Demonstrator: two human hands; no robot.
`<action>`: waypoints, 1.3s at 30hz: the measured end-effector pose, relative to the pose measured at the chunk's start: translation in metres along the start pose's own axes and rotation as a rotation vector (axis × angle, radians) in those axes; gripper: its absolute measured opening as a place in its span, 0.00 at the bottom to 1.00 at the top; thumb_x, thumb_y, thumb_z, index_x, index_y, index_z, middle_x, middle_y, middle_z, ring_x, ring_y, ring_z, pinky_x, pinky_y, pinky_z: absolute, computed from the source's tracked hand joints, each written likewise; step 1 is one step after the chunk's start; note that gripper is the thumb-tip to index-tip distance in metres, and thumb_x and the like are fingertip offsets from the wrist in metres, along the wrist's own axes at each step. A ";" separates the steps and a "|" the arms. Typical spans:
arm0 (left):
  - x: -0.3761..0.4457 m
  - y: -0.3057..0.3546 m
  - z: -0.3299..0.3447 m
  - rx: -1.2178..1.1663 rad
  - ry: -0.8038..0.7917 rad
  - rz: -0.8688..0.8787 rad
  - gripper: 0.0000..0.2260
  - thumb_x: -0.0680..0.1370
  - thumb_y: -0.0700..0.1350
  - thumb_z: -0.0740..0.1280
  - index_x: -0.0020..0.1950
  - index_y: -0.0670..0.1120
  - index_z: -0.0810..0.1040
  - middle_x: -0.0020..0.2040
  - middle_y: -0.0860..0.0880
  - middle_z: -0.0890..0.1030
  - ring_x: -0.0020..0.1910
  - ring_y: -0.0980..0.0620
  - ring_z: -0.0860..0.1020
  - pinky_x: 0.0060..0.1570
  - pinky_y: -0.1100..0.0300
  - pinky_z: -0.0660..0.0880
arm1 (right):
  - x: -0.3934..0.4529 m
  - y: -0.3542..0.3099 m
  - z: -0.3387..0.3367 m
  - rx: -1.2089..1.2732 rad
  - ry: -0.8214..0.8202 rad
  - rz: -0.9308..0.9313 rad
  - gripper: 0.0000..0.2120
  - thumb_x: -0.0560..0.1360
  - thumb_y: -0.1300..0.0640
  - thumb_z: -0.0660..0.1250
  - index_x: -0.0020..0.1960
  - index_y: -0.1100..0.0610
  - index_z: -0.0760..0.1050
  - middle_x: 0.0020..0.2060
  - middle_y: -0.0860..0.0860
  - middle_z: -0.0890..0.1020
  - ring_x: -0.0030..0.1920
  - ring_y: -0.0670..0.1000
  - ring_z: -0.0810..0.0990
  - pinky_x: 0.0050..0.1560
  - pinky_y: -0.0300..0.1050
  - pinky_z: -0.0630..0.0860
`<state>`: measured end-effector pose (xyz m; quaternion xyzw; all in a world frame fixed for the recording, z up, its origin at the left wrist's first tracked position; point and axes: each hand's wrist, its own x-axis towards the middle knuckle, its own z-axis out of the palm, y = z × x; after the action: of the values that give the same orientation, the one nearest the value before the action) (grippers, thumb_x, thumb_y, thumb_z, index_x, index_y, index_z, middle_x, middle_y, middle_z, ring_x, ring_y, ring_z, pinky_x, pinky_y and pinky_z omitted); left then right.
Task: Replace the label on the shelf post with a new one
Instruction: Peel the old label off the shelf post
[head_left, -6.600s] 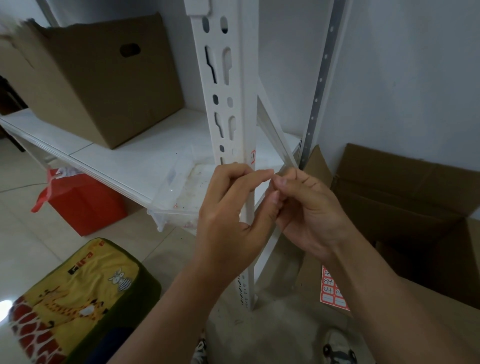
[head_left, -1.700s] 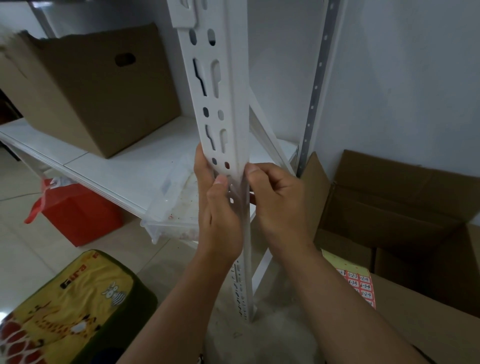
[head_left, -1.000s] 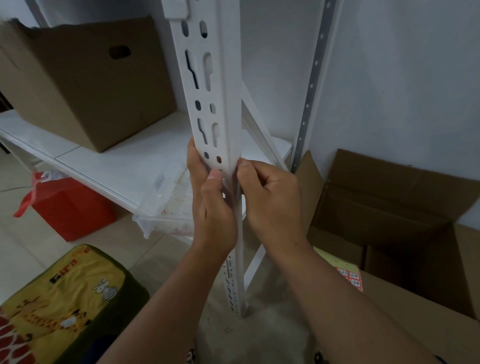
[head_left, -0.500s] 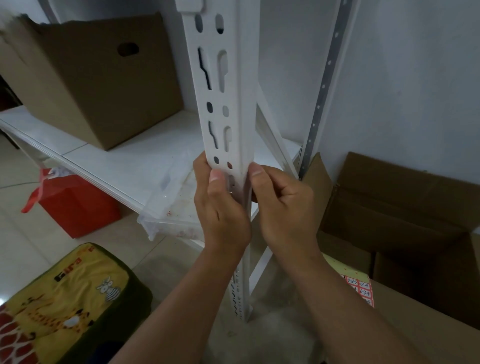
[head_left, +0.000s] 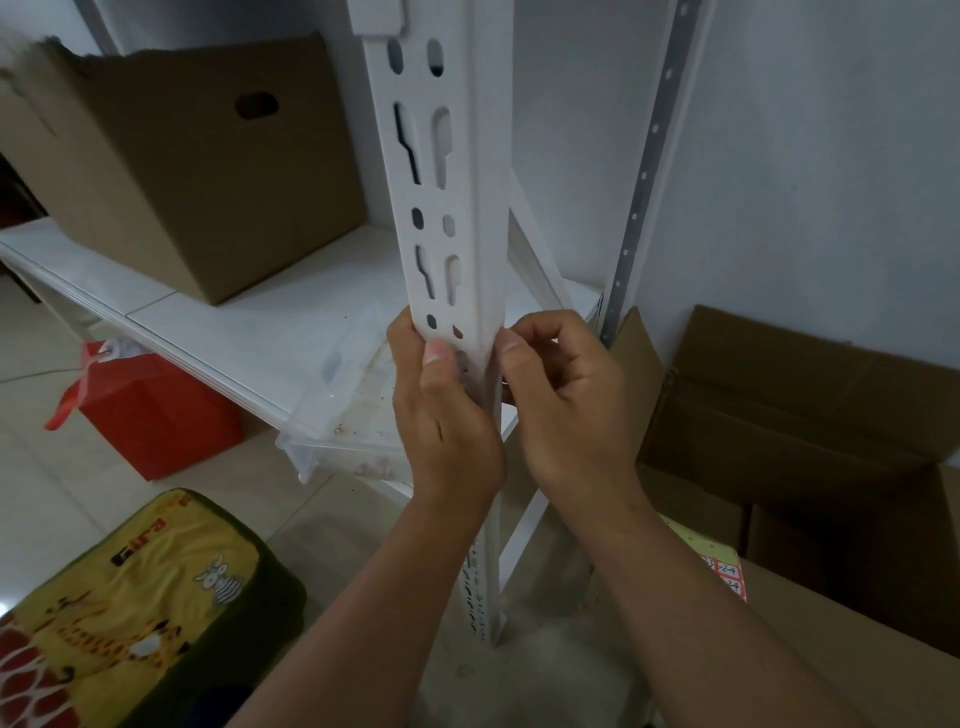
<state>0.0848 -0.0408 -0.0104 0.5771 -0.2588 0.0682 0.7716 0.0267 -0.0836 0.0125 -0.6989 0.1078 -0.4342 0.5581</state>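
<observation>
Both hands (head_left: 519, 410) | fingers (head_left: 439, 353) curled | gripping shelf post (head_left: 457, 208)

Both hands are working the white shelf post (head_left: 451, 218) at frame centre. Left hand (head_left: 447, 421) is wrapping the post's left face, thumb pressing its front. Right hand (head_left: 566, 410) is pinching at the post's right edge; the label itself is hidden. Cardboard box (head_left: 197, 171) is sitting upper left, sticker sheet (head_left: 724, 569) lower right.

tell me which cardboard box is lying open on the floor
The cardboard box on the right, beside the shelf post, with its flaps spread open. The other cardboard box sits up on the white shelf.
</observation>
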 end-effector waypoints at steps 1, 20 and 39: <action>0.000 0.000 0.000 0.003 0.008 -0.005 0.25 0.75 0.57 0.51 0.59 0.38 0.66 0.48 0.42 0.74 0.45 0.47 0.75 0.37 0.53 0.74 | 0.000 0.000 0.000 -0.007 0.002 -0.004 0.11 0.77 0.58 0.65 0.41 0.44 0.71 0.35 0.32 0.79 0.43 0.40 0.81 0.38 0.30 0.77; -0.002 -0.001 0.002 0.035 0.044 0.008 0.17 0.75 0.56 0.51 0.54 0.44 0.65 0.41 0.42 0.69 0.39 0.44 0.69 0.36 0.52 0.69 | 0.010 -0.035 -0.005 -0.216 -0.021 0.240 0.11 0.73 0.55 0.64 0.38 0.62 0.78 0.27 0.53 0.76 0.29 0.53 0.75 0.32 0.49 0.77; 0.000 -0.001 -0.005 0.012 -0.049 0.029 0.14 0.77 0.56 0.51 0.53 0.48 0.66 0.39 0.44 0.71 0.35 0.42 0.71 0.31 0.49 0.71 | 0.002 -0.025 -0.003 0.099 -0.056 0.365 0.13 0.79 0.55 0.61 0.41 0.64 0.73 0.27 0.51 0.72 0.29 0.47 0.71 0.31 0.39 0.74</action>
<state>0.0869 -0.0364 -0.0123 0.5794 -0.2857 0.0667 0.7604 0.0174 -0.0778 0.0347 -0.6514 0.1957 -0.3109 0.6639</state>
